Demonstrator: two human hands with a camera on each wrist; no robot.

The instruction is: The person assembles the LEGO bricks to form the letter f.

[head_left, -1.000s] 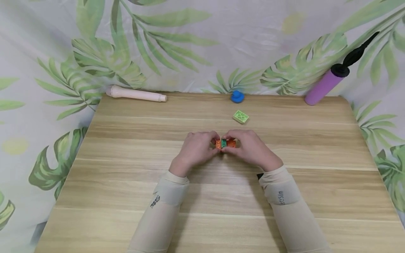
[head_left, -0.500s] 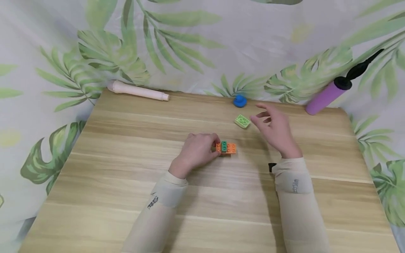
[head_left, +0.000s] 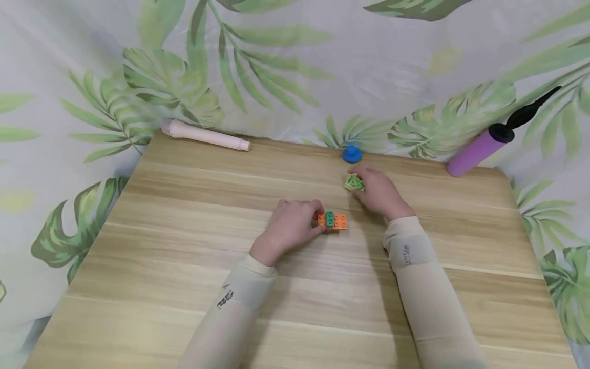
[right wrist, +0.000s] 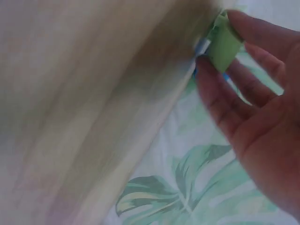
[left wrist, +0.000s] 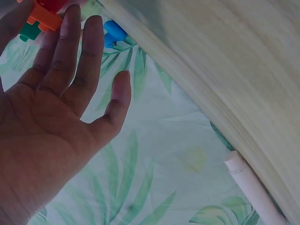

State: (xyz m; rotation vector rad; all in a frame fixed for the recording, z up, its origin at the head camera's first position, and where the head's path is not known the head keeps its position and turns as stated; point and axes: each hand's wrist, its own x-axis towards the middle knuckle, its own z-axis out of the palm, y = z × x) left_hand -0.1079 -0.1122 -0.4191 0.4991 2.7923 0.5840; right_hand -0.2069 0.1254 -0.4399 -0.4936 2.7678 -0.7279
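In the head view my left hand (head_left: 292, 225) pinches the left end of an orange building brick (head_left: 341, 221) near the middle of the table. A narrow dark green brick (head_left: 329, 219) sits crosswise on its studs. The left wrist view also shows a red piece (left wrist: 52, 3) against the orange brick's other side. Farther back and to the right, my right hand (head_left: 380, 193) holds a light green brick (head_left: 354, 183) between thumb and fingers. That brick's hollow underside faces up in the head view, and its smooth side shows in the right wrist view.
A blue rubber duck (head_left: 352, 154) stands at the table's back edge, just behind the right hand. The pale pink microphone-shaped object (head_left: 207, 135) lies at the back left. At the back right leans a purple hand pump (head_left: 475, 152) with a black top. Leaf-printed cloth surrounds the table (head_left: 161, 277).
My right hand has left the orange brick, swung out to the right and back, and taken hold of the light green brick. The left hand keeps its grip on the orange brick.
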